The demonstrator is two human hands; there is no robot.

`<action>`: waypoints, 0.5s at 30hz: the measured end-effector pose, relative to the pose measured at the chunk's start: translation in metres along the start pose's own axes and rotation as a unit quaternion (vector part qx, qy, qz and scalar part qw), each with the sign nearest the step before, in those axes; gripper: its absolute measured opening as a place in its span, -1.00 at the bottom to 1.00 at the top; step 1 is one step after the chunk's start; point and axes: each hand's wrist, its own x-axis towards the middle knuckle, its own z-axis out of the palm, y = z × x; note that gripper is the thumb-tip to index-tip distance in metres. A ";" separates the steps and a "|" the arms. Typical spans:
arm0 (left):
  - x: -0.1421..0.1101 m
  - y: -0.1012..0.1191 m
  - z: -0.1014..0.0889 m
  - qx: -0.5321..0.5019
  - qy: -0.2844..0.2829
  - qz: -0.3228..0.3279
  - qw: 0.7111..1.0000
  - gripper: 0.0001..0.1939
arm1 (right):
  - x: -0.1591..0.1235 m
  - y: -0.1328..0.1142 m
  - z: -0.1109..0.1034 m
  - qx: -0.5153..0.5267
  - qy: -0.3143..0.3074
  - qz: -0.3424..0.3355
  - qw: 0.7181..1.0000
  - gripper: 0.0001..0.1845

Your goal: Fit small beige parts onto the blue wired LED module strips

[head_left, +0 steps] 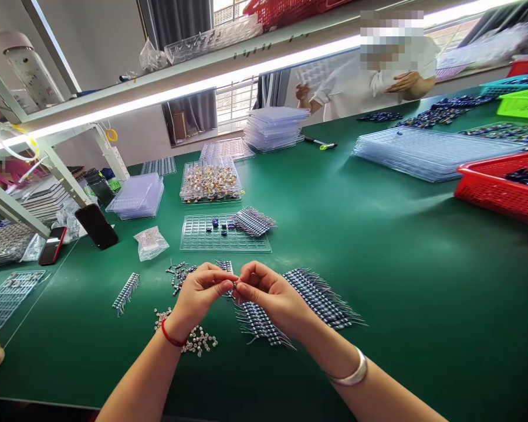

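My left hand [201, 295], with a red cord at the wrist, and my right hand [270, 296], with a silver bangle, meet fingertip to fingertip. Between them they pinch a tiny dark piece [234, 285], mostly covered by the fingers. Beneath and beside my right hand lie rows of dark blue and white wired pieces [319, 296]. Left of my left hand is a loose heap of small dark pieces [178, 274]. Small pale round beads [200, 341] are scattered by the left wrist. A short strip of wired pieces [127, 293] lies farther left.
Beyond my hands, a clear grid tray [198, 240] carries blue pieces and a wired bundle [254, 221]. Behind it stands a tray of gold and white pieces [212, 180]. Phones [95, 227] are at left, a red basket [501, 199] at right. Another person [347, 88] sits across.
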 end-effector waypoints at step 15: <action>0.001 -0.012 0.009 -0.103 0.070 -0.054 0.991 -0.65 | 0.002 0.005 0.001 -0.058 0.057 -0.078 0.994 -0.72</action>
